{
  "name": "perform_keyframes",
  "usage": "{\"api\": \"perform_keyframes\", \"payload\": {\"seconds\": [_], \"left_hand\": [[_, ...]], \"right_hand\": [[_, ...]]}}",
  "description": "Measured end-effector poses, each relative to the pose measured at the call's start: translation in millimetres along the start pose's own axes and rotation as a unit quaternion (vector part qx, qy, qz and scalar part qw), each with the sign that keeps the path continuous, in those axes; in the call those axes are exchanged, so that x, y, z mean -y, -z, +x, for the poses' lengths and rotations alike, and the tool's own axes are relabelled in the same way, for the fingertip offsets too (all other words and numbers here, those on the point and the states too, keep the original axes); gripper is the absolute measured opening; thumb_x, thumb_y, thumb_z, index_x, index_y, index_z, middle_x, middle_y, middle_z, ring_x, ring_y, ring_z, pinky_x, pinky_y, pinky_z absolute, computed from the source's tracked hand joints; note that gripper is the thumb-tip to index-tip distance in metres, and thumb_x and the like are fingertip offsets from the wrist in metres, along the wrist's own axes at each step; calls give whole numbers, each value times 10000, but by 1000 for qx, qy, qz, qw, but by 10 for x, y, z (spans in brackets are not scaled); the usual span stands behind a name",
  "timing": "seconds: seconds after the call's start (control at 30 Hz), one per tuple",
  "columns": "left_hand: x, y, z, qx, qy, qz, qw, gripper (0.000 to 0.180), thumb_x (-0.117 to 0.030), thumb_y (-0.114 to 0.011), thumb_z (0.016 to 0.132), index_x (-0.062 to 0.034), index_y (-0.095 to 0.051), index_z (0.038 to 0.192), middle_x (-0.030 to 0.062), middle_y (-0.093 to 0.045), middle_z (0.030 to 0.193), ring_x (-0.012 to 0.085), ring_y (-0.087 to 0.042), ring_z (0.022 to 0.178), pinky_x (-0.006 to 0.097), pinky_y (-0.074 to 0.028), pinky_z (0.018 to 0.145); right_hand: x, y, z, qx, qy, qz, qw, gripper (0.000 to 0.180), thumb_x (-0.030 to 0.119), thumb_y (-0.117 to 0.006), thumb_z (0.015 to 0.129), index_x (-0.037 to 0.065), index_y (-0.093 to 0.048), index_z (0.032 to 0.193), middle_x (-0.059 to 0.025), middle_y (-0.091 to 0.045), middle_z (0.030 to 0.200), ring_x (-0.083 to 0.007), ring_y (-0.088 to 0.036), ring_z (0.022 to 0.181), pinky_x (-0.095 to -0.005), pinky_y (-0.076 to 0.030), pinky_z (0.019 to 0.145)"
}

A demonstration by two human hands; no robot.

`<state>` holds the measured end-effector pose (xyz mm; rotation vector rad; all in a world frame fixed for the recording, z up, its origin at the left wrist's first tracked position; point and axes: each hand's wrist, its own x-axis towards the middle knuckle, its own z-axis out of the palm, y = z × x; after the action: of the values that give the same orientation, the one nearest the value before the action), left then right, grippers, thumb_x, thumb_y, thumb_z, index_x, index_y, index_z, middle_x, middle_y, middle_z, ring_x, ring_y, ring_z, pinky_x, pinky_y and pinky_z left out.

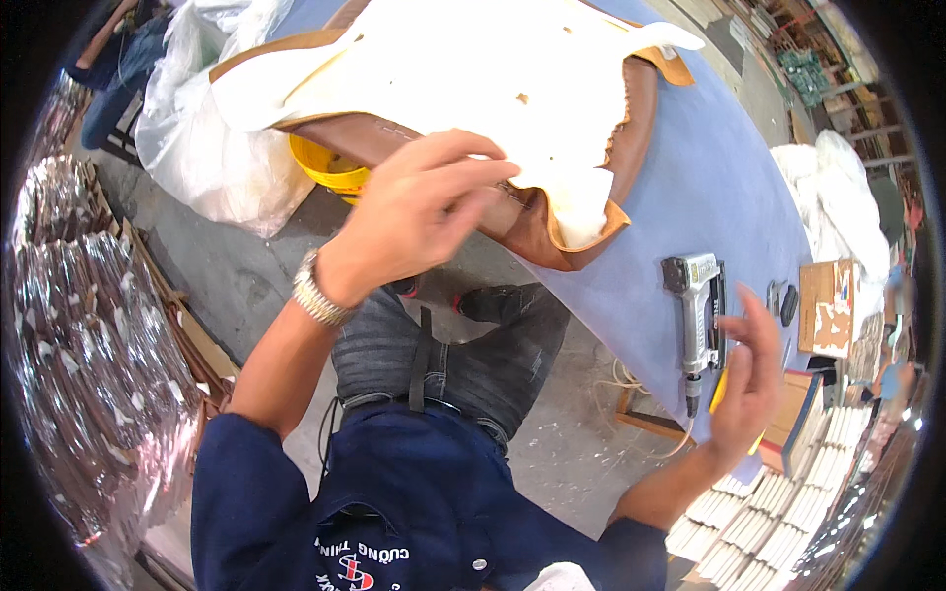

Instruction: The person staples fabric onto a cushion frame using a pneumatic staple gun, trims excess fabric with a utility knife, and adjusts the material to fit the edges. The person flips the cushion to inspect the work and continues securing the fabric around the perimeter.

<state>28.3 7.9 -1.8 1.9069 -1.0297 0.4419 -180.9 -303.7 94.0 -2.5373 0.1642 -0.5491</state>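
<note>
A brown leather cover [645, 108] is wrapped around a white padded piece [473, 79] on the blue-grey table. Its edges are folded over, and staples seem to run along the seam. Over the near edge of the leather is my left hand [414, 207], a metal watch on its wrist. Its fingers are loosely bent and apart, with nothing visible in them; whether they touch the leather I cannot tell. My right hand [746, 379], slightly blurred, has spread fingers beside the grey staple gun [696, 315] lying on the table, without gripping it.
The table [680, 187] has a near edge curving past my legs. A yellow bucket [330, 169] and clear plastic sheeting [212, 148] stand left. A cardboard box [826, 307] is at right, above stacked pale strips [744, 512]. Plastic-wrapped brown stacks [94, 364] fill the far left. Another person [123, 74] is at upper left.
</note>
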Motion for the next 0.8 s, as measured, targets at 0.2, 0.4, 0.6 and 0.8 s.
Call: {"api": "perform_keyframes", "payload": {"seconds": [0.2,0.4,0.6,0.8], "left_hand": [[251,-386,132,106,-5,-82,991,192,-40,-756,744,-42,-729,934,106,-684,1104,311,-644,1022,426,-522,908],[314,-388,14,101,-111,-45,988,125,-40,-755,721,-54,-668,809,18,-674,1028,231,-642,881,364,-529,794],[469,-409,-24,84,-201,-72,973,252,-60,-745,656,26,-708,891,79,-683,1014,221,-661,841,354,-555,746],[522,-428,-93,58,-206,-86,973,410,-108,-741,615,83,-734,977,83,-682,920,212,-654,795,321,-560,721]], "right_hand": [[887,-1520,992,109,208,140,962,275,64,-592,974,19,-651,1239,-233,-706,1032,-406,-713,960,-444,-578,781],[519,-1274,1266,320,176,-97,926,239,74,-671,921,28,-639,1153,-185,-716,1011,-421,-692,883,-501,-541,726],[573,-1163,1466,487,101,-96,862,262,157,-746,890,33,-654,1102,-156,-697,919,-394,-688,875,-493,-529,720],[584,-1288,1775,619,58,-139,770,215,172,-744,892,45,-632,1025,-130,-678,875,-376,-683,819,-487,-519,675]]}}
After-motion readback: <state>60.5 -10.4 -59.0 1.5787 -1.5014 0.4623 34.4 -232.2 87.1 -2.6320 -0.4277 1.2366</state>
